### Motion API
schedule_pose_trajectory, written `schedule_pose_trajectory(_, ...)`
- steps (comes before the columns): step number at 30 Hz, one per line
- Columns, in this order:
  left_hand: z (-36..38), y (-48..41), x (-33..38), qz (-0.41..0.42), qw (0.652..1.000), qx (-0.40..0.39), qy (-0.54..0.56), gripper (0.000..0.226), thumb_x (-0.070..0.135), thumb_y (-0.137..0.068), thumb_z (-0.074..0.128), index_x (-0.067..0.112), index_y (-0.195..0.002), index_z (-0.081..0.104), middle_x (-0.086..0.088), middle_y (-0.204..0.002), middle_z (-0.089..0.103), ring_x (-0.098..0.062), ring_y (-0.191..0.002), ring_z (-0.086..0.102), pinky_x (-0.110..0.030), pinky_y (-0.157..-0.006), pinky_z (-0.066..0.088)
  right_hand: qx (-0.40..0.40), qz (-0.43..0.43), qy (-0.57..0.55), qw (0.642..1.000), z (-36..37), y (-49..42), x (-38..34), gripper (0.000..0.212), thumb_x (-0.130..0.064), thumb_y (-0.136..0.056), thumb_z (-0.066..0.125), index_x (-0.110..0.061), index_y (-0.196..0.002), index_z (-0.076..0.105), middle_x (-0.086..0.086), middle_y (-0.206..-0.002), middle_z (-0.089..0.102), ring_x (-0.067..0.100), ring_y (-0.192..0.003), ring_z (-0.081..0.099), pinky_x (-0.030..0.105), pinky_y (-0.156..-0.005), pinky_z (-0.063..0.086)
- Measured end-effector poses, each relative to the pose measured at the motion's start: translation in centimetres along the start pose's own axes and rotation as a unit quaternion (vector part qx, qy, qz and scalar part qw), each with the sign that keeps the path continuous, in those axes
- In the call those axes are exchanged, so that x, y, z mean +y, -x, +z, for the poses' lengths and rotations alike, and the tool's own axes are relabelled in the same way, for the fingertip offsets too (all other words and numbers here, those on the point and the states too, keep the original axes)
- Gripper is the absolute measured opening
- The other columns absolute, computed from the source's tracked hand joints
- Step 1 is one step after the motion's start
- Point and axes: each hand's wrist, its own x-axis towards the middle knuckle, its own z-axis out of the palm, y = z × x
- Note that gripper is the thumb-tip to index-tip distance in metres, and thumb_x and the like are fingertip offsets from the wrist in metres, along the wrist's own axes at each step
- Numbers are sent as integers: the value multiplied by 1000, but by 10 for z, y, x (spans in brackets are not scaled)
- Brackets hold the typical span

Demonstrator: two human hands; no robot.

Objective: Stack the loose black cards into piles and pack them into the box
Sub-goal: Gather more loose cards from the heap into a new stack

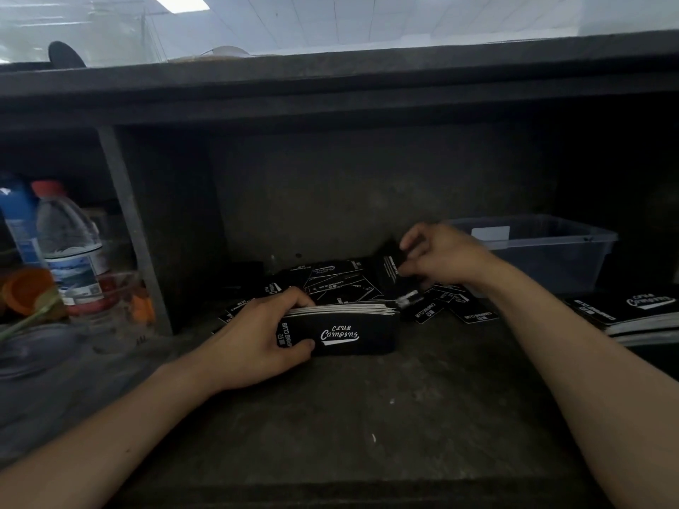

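The left hand [257, 336] clamps a card stack [341, 330]. The right hand [439, 257] pinches a single card [391, 268] — loose cards [341, 284] at twelve o'clock, clear box [543, 251] at two.

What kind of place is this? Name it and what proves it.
Probably a dim workbench or counter cubby in a shop or stockroom: a dark shelf overhead, a clear plastic bin, water bottles alongside, and branded black cards being sorted.

Loose cards [341, 284] lie behind the held stack [341, 326] — box [543, 251] right, bottles [69, 247] left
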Motion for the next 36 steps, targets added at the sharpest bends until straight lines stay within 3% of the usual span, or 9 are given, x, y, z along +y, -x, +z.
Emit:
schedule_pose_trajectory(5,0,0,0,-7,1000,1,-3,32,26,-82,81,33,-104,58,27,-97,69,5,-87,69,-14,-74,52,-40,23,-118,992,8,2,-4,26,-3,-91,61,-7,-118,59,15,-94,67,21,-74,70,31,-61,60)
schedule_pose_trajectory(10,0,0,0,-4,1000,4,-1,37,21,-82,82,34,-107,57,29,-101,69,6,-88,69,-11,-75,50,-34,9,-138,990,2,4,-8,26,-6,-101,42,1,-125,52,18,-115,67,25,-97,70,26,-68,58)
schedule_pose_trajectory(18,1,1,0,-16,1000,-3,20,59,23,-83,81,33,-130,46,20,-108,71,7,-95,68,-20,-86,56,-114,-56,50,991,2,13,-8,11,-25,-88,70,-16,-94,72,1,-75,74,15,-54,66,20,-44,40)
schedule_pose_trajectory(20,1,1,-1,-14,1000,-2,19,63,30,-81,80,34,-133,43,18,-109,70,6,-96,68,-25,-88,57,-95,-85,78,989,1,13,-11,17,-36,-82,75,-20,-87,77,2,-63,67,17,-52,56,23,-50,43)
schedule_pose_trajectory(23,2,0,-3,-21,1000,1,11,79,52,-74,70,36,-142,35,19,-121,65,4,-108,65,-29,-98,54,-131,-85,93,983,2,17,-17,29,-55,-72,75,-30,-85,79,-2,-82,76,16,-81,69,33,-80,54)
schedule_pose_trajectory(28,1,2,-4,-11,999,-37,33,80,46,-79,71,40,-147,30,19,-124,62,-2,-104,68,-31,-93,56,-262,-61,85,959,27,24,-24,35,-52,-91,56,-24,-95,77,-9,-94,74,0,-90,66,20,-85,49)
schedule_pose_trajectory(31,0,2,-4,-3,998,-50,42,55,41,-85,70,43,-133,42,21,-113,69,-15,-87,73,-37,-80,58,-150,-61,12,987,29,13,-18,31,-38,-97,54,-16,-107,73,2,-103,74,15,-93,68,21,-75,48)
schedule_pose_trajectory(34,-2,1,-1,-13,996,-47,79,36,43,-84,60,42,-118,47,16,-108,70,-23,-82,70,-39,-71,57,26,-46,224,973,22,-2,3,41,-47,-86,67,-21,-118,67,-1,-113,69,20,-106,64,24,-81,48)
schedule_pose_trajectory(36,-4,1,1,-12,995,-38,89,28,39,-82,55,39,-109,49,8,-99,69,-21,-80,66,-39,-66,54,-6,34,303,952,23,-4,16,60,-52,-76,76,-22,-126,61,-1,-121,65,19,-111,61,29,-89,49)
